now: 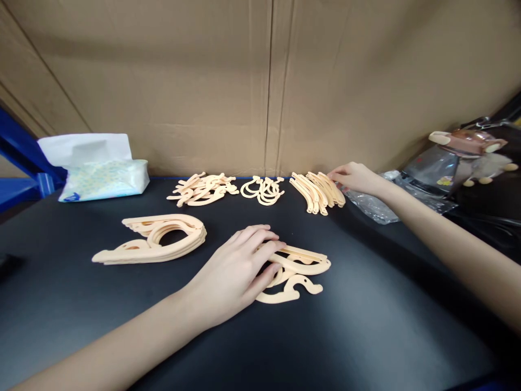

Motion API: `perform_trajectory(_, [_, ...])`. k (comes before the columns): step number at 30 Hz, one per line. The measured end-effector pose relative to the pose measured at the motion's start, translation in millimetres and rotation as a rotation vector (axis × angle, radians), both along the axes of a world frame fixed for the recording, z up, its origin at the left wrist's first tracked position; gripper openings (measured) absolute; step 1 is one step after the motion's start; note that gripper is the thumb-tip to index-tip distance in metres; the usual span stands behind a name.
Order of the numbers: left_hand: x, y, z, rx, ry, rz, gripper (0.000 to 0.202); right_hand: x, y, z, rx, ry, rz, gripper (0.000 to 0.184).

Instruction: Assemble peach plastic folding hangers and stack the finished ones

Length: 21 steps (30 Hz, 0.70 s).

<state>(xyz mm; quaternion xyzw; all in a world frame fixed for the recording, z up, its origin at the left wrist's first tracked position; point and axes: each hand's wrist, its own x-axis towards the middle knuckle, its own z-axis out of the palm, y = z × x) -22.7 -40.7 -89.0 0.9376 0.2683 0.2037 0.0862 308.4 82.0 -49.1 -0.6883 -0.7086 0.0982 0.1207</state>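
Beige plastic folding-hanger pieces lie on the black table. My left hand point(240, 266) is curved over a partly put-together folding hanger point(309, 266) in the middle, its thumb and fingers hiding the hanger's left part. A loose hook piece point(285, 296) lies just below that hanger, near my thumb. At the back right, my right hand point(356, 178) has its fingers bent at the right end of a pile of long hanger arms point(311, 193), closed on an arm there; the fingertips are partly hidden. Left of my left hand sits a stack of folded hangers point(179, 252).
Along the back lie a pile of shorter hanger arms point(199, 190) and several hooks point(266, 191). A tissue pack point(106, 179) stands at the back left. Clear plastic wrap point(376, 209) and a transparent bag with a plush toy point(464, 144) are on the right. Cardboard point(183, 81) walls the back.
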Motion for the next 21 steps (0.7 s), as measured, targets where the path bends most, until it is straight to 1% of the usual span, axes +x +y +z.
perform_trajectory(5, [1,1,0.8,-0.009,0.004,-0.003,0.02,1,-3,0.1,-0.002,0.033,0.049,0.033])
perform_trajectory(10, [1,1,1.2,-0.004,0.008,-0.003,0.02,-4,-5,1.1,0.114,-0.083,0.049,0.034])
perform_trajectory(13, [0,1,1.2,-0.008,0.004,-0.01,0.018,-13,-4,3.2,0.158,-0.156,0.051,0.03])
perform_trajectory(17, [0,1,-0.1,-0.011,0.003,-0.014,0.018,-31,3,6.4,0.159,-0.269,0.029,0.022])
perform_trajectory(21, [0,1,-1.1,0.002,-0.009,-0.001,0.022,-46,15,7.4,0.115,-0.377,-0.026,0.025])
